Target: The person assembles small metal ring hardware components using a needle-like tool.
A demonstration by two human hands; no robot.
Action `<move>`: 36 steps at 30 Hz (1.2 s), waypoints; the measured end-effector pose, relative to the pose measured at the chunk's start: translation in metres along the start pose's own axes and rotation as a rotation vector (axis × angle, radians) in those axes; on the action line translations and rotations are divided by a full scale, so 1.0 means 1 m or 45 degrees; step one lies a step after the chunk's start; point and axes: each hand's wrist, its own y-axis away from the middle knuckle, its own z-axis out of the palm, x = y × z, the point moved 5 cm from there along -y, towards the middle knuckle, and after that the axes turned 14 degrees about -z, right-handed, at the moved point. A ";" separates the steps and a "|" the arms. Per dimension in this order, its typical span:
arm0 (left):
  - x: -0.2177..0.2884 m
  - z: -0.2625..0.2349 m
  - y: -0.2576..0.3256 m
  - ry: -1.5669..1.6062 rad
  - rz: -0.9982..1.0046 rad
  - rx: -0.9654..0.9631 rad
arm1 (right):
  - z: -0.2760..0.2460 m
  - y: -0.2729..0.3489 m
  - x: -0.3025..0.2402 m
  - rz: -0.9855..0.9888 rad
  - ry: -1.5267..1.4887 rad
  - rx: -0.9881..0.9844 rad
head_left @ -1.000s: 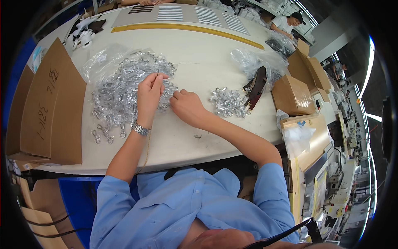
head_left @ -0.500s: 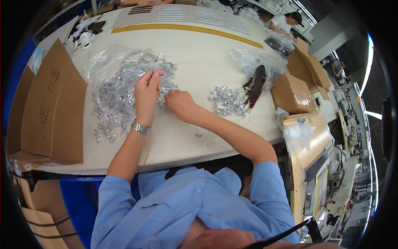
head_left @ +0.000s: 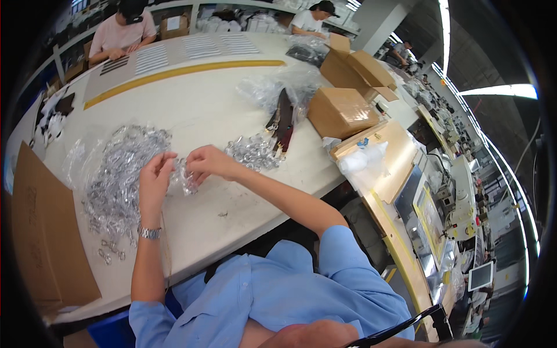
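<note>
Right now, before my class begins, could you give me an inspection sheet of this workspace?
Surface: white table
Job's things: large pile and small pile of silvery clasps; loose clasps by the right hand
Clutter: left box, right box, clear bag, dark piece, yellow strip
Hands: left hand fingers curled, hold unclear; right touching the loose clasps
Cables: thin cord beside the left arm
Surroundings: co-worker in pink, co-worker in white, ceiling lights

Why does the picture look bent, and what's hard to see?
Head view: the wide lens bows the yellow strip, with black corners; head view: ceiling lights glare white; head view: shiny pieces between the left hand and right hand blur together, too small to tell apart.
</note>
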 end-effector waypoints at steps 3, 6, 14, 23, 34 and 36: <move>0.014 0.022 0.016 -0.089 -0.095 -0.244 | -0.004 0.025 0.008 0.066 -0.263 -0.001; 0.009 0.041 0.008 -0.127 -0.018 -0.365 | -0.016 0.043 0.014 0.136 -0.394 0.027; -0.005 0.037 0.014 -0.227 -0.145 -0.324 | 0.003 0.067 0.016 0.136 -0.448 0.117; -0.004 0.045 0.017 -0.129 -0.252 -0.554 | -0.003 0.077 0.009 -0.071 -0.144 0.067; -0.009 0.055 0.016 -0.401 -0.003 -0.441 | -0.003 0.088 0.020 0.020 -0.150 0.177; -0.007 0.054 0.020 -0.172 -0.251 -0.541 | 0.001 0.083 0.016 -0.058 -0.060 -0.007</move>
